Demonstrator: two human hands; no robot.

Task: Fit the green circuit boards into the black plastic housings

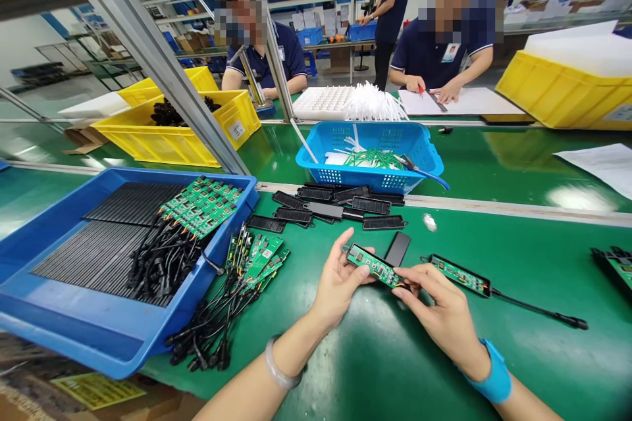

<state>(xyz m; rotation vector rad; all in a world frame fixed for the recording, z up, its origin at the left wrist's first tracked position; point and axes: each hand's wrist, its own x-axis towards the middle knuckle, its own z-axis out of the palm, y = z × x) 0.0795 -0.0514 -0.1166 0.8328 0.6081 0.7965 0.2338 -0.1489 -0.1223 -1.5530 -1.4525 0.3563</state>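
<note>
A green circuit board (374,268) sits in a narrow black casing, held up over the green bench between both hands. My left hand (340,279) is closed round its left end, the thumb lying on the board. At the right end, the fingers of my right hand (437,302) pinch the board near its wires. Just behind lies a smooth black cover (397,248). To the right rests another black casing (459,275) with a board inside and a cable running out. Several black casing halves (326,204) lie scattered beyond my hands.
A blue tray (93,348) at left holds black strips and wired boards; more wired boards (261,260) lie beside it. A blue basket (363,174) of green and white ties stands behind. Yellow bins (162,145), a metal post (148,59) and co-workers (444,52) are beyond.
</note>
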